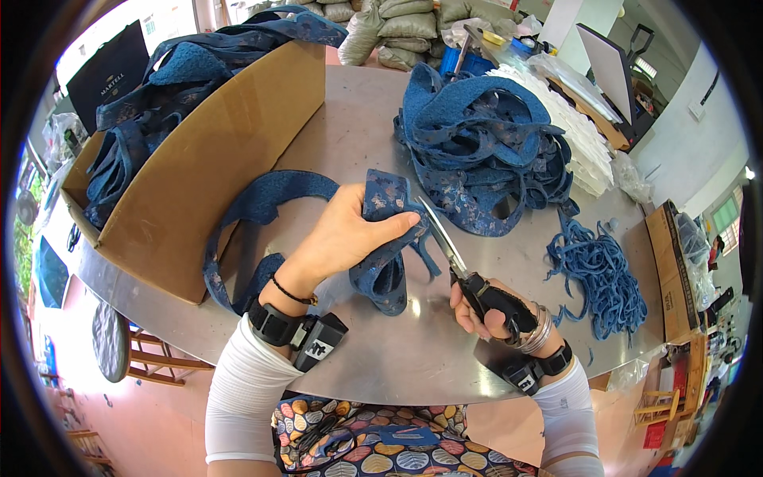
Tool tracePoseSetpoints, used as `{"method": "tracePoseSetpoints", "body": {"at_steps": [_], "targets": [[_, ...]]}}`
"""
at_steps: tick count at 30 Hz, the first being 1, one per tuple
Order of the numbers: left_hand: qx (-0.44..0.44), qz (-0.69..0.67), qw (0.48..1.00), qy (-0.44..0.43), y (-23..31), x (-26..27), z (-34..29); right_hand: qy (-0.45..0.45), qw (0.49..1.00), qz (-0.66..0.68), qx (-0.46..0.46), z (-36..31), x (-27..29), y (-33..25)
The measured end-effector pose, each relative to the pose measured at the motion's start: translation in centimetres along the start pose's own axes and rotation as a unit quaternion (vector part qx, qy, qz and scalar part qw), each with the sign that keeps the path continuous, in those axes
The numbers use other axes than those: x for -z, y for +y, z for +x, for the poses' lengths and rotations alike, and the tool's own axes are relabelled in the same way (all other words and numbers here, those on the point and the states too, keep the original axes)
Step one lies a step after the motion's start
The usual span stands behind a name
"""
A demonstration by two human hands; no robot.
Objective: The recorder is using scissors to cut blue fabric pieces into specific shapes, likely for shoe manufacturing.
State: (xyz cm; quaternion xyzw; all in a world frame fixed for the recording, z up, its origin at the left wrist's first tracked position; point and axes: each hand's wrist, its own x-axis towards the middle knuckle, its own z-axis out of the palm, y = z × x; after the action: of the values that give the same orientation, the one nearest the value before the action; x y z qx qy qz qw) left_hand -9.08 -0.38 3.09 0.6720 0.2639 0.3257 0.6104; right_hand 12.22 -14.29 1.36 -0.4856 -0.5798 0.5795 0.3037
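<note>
Head: left grip (347, 230) pinching strip (385, 195); right grip (494, 317) round scissors (471, 284), long axis pointing up-left.

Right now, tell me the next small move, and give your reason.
Probably a short snip along the right edge of the patterned blue strip: the left hand holds it up, the right hand grips the scissors, their blades lie beside that edge, and a thin blue strand hangs just below.

1 head-worn fisheye looks down over the table (358, 119) from nearby.
</note>
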Motion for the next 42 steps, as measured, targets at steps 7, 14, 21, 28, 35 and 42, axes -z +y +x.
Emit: {"method": "tracePoseSetpoints", "body": {"at_steps": [7,14,21,28,35,42], "targets": [[-0.002,0.001,1.0,0.015,-0.3,-0.1,0.1,0.012,1.0,-0.016,-0.007,0.0,0.0,-0.1],[-0.077,-0.008,0.997,0.026,-1.0,0.5,0.6,0.032,0.991,-0.131,0.005,-0.1,0.3,-0.8],[-0.087,-0.016,0.996,0.01,-0.7,0.5,0.6,0.03,0.989,-0.146,0.01,-0.5,0.9,-0.4],[-0.085,-0.002,0.996,-0.004,-0.6,0.7,0.5,0.015,0.995,-0.096,-0.008,-0.9,1.4,-0.5],[-0.057,-0.02,0.998,-0.013,-0.3,1.0,0.2,0.013,0.992,-0.103,-0.074,-0.9,1.2,-1.7],[-0.045,-0.056,0.997,-0.032,-0.6,1.0,0.3,0.012,0.988,-0.147,-0.039,-0.5,1.0,-0.9]]}}
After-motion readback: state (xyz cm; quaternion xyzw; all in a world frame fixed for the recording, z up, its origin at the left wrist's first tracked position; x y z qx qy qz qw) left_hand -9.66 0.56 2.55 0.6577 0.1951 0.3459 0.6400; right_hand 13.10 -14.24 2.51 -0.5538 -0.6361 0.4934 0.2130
